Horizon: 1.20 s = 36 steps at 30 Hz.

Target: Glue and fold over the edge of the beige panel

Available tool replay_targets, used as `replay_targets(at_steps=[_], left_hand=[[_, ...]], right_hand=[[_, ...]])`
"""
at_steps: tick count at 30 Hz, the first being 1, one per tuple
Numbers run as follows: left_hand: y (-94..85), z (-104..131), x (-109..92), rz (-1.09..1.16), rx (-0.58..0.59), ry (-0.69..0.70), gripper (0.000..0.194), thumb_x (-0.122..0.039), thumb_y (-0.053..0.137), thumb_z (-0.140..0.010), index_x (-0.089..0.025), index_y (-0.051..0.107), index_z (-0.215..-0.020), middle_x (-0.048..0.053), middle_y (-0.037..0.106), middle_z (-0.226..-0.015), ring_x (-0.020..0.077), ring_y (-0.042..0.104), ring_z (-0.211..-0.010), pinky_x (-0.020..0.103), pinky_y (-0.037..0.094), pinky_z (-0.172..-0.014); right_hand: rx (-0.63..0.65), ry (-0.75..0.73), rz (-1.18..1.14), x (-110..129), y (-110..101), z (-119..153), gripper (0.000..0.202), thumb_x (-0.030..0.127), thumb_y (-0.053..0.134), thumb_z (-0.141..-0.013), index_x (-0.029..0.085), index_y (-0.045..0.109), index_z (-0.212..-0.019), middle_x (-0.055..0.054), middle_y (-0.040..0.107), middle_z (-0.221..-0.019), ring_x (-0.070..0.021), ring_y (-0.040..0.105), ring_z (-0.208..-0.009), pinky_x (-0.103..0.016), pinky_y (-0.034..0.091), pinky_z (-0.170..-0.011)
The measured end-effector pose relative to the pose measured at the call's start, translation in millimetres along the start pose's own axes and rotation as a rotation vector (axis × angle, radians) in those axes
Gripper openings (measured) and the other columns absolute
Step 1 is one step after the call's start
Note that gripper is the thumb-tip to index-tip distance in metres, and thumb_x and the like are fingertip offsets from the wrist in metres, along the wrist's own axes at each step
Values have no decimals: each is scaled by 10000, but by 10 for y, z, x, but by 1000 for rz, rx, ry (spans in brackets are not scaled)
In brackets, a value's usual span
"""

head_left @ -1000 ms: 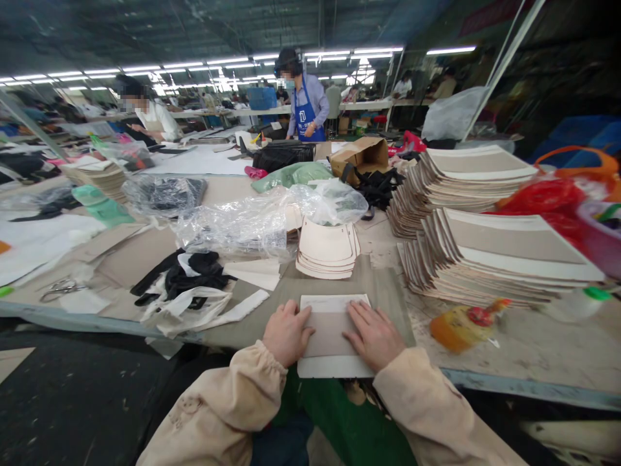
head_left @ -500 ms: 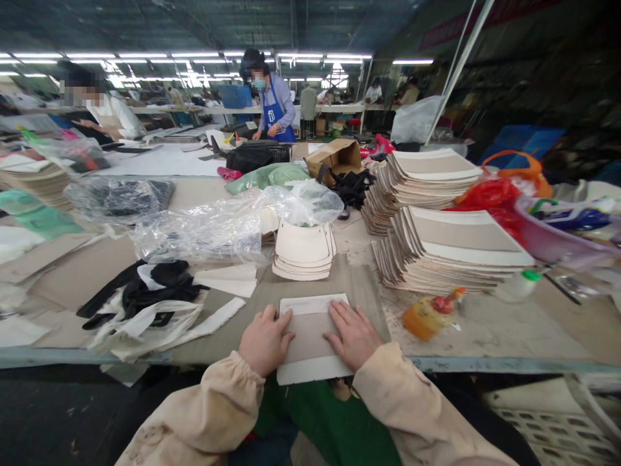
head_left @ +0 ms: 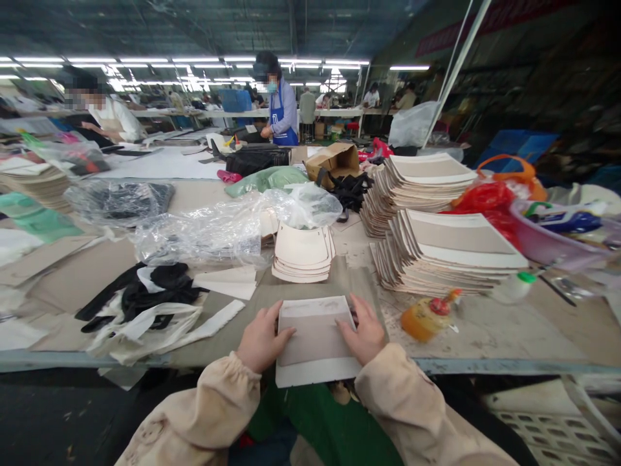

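Note:
A white panel with a beige-grey band (head_left: 315, 340) lies flat in front of me at the table's near edge. My left hand (head_left: 264, 336) grips its left edge, thumb on top and fingers along the side. On the opposite edge my right hand (head_left: 363, 329) holds it the same way, its fingers partly hidden behind the edge. Just beyond it sits a short stack of curved white panels (head_left: 303, 249). To the right rise two tall stacks of banded panels, a nearer stack (head_left: 460, 236) and a farther stack (head_left: 431, 168).
An orange-yellow glue bottle (head_left: 424, 318) stands right of my hands, near a green-capped container (head_left: 517, 287). Black and white fabric scraps (head_left: 155, 298) lie left. Clear plastic bags (head_left: 204, 230) spread behind them. A co-worker in a blue apron (head_left: 284, 116) stands across the table.
My hands have gone from lying flat on the panel to gripping its two side edges. My right hand has moved outward to the right edge.

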<state>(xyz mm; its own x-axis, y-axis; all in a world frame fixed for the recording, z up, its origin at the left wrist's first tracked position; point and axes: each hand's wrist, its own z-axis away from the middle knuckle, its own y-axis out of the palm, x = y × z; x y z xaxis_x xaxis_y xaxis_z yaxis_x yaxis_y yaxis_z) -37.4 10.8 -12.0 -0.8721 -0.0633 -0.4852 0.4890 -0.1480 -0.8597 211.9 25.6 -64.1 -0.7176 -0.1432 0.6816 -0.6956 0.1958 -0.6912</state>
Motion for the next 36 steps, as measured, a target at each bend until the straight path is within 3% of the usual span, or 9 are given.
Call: replay_targets(at_steps=[3, 5, 8, 11, 18, 21, 25, 31, 36], left_hand=[[15, -47, 13, 313, -7, -100, 683, -403, 619, -733, -129, 408, -1323, 83, 614, -1001, 188, 615, -760, 337, 467, -764], [35, -68, -8, 654, -2, -161, 658, -419, 641, -717, -120, 443, -1268, 79, 642, -944, 183, 625, -725, 318, 484, -712], [63, -58, -87, 1155, -12, -280, 621, -417, 704, -680, -130, 479, -1183, 64, 672, -849, 165, 628, -661, 282, 496, -625], [55, -2, -185, 1395, 21, -347, 525, -376, 769, -632, -131, 543, -1038, 39, 674, -736, 151, 617, -575, 268, 495, -562], [-74, 126, -298, 1531, 29, -235, 360, -343, 768, -659, -126, 598, -891, 35, 683, -715, 145, 624, -597, 247, 496, -565], [-99, 153, -301, 1547, 20, -210, 340, -330, 765, -666, -127, 608, -890, 37, 685, -731, 138, 614, -600, 247, 492, -577], [-111, 182, -298, 1558, 25, -180, 326, -319, 758, -672, -132, 621, -901, 33, 677, -736, 137, 602, -599, 250, 486, -580], [-139, 225, -345, 1573, -9, -209, 369, -319, 797, -605, -150, 612, -876, 13, 666, -704, 135, 593, -587, 240, 472, -566], [-146, 247, -375, 1558, -75, -259, 445, -330, 829, -529, -152, 616, -877, 7, 666, -689, 139, 594, -579, 233, 463, -551]], right_hand=[[3, 170, -218, -61, 62, -37, 662, 369, 620, -712, 140, 453, -1310, -171, 562, -1198, -258, 622, -942, -398, 566, -740], [-23, 249, -408, -72, 115, -48, 662, 377, 638, -677, 144, 480, -1276, -156, 604, -1111, -232, 640, -842, -369, 573, -683], [-42, 278, -605, -25, 151, -49, 627, 408, 617, -674, 124, 516, -1223, -122, 651, -946, -217, 651, -782, -370, 570, -713], [-57, 253, -699, 78, 67, -52, 574, 422, 633, -684, 142, 551, -1178, -103, 667, -898, -225, 655, -821, -387, 557, -762], [78, 227, -954, 355, -328, -57, 495, 442, 696, -718, 186, 603, -1132, -113, 650, -1133, -239, 612, -1003, -348, 511, -828], [114, 265, -940, 433, -416, -41, 429, 477, 688, -729, 174, 656, -1031, -79, 698, -975, -202, 632, -823, -281, 505, -687], [77, 348, -894, 516, -474, -12, 381, 515, 665, -733, 163, 685, -877, -17, 652, -696, -142, 533, -586, -231, 411, -521], [-16, 263, -732, 593, -569, 10, 327, 501, 625, -764, 176, 665, -752, 16, 553, -608, -125, 448, -580, -225, 347, -535], [-25, 218, -724, 620, -619, 16, 299, 478, 606, -777, 184, 654, -744, 17, 576, -638, -135, 473, -609, -230, 363, -575]])
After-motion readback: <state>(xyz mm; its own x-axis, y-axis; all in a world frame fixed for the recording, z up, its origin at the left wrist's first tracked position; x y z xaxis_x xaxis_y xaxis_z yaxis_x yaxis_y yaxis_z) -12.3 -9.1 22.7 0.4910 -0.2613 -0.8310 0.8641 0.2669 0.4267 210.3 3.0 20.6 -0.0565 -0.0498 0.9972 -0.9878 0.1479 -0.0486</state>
